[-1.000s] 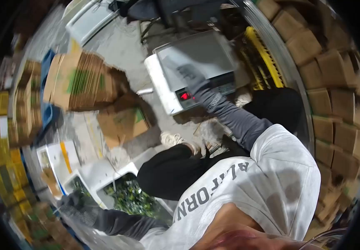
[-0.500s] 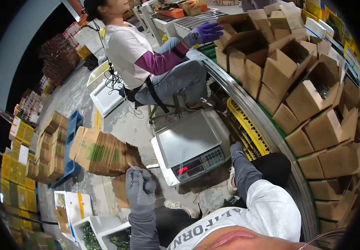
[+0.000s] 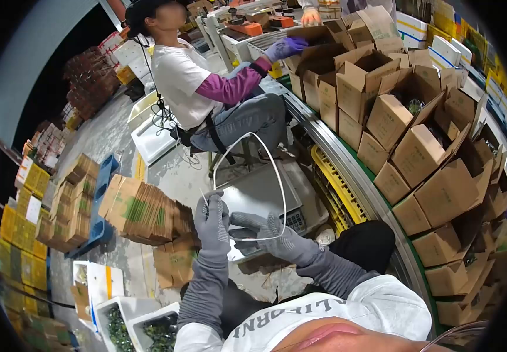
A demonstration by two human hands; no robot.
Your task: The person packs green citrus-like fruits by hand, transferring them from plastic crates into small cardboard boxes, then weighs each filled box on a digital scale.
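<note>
My left hand (image 3: 211, 223), in a grey dotted glove, pinches a thin white strip (image 3: 281, 182) that bows up into a large loop. A short end of it pokes out above the left fingers. Beside it my right hand (image 3: 280, 237), gloved alike, has its fingers curled round the lower stretch of the strip, close to the left fingers. Behind the loop, on the floor, stands a digital weighing scale (image 3: 253, 196) with a flat metal pan, partly covered by my right hand.
Open cardboard boxes (image 3: 420, 149) crowd the roller conveyor (image 3: 376, 202) on the right. A seated co-worker (image 3: 189, 88) reaches toward them. Flattened cartons (image 3: 139, 208) are stacked left, near white foam boxes (image 3: 115, 308) holding greens. A yellow crate (image 3: 341, 188) sits beneath the conveyor.
My right hand has come up from beside the scale to meet my left hand. The white strip now arches in a loop between them. The co-worker's arm has lowered toward the boxes.
</note>
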